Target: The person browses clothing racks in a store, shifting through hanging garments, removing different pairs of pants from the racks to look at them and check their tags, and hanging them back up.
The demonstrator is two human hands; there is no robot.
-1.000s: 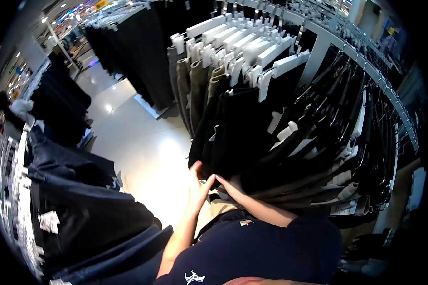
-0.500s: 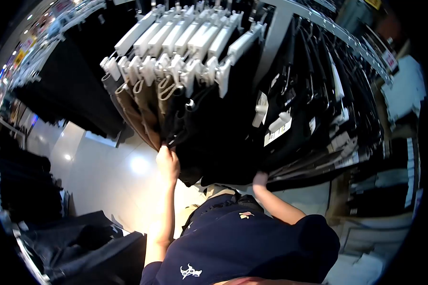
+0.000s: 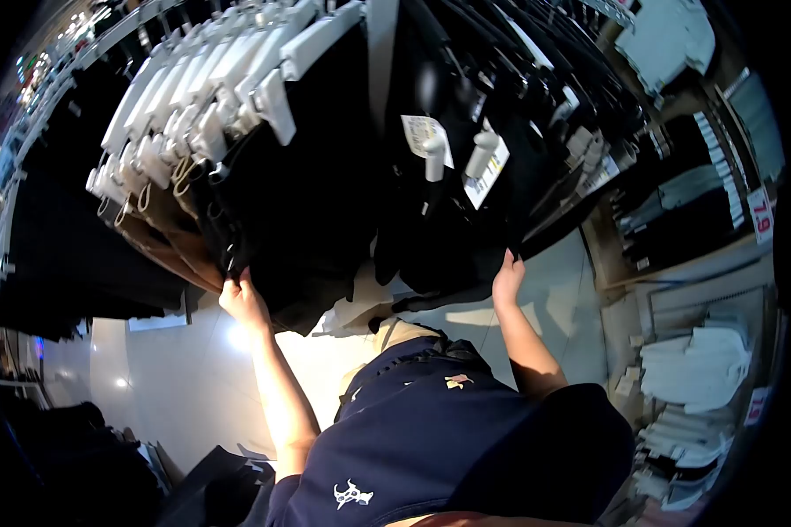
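Observation:
My left hand (image 3: 246, 300) is closed on the side edge of a black garment (image 3: 312, 193) that hangs from a white clip hanger (image 3: 321, 42). Whether it is shorts or trousers I cannot tell. Beside it, brown drawstring garments (image 3: 171, 224) hang from more white hangers. On the other side, my right hand (image 3: 507, 279) pinches the lower edge of another black garment (image 3: 461, 241). White paper tags (image 3: 486, 172) and pale security tags (image 3: 435, 160) hang at this part of the rack. Fabric partly covers the fingertips of both hands.
A grey rack post (image 3: 381, 61) stands between the two groups of garments. Dark clothes (image 3: 88, 228) hang at the left. Shelves at the right hold folded pale clothes (image 3: 694, 369), with a price sign (image 3: 760, 215) on an edge. Shiny floor tiles (image 3: 185, 378) show below.
The view has turned right and moved closer to the rack. My right hand has risen to the black garment's edge and grips it. My left hand keeps its hold.

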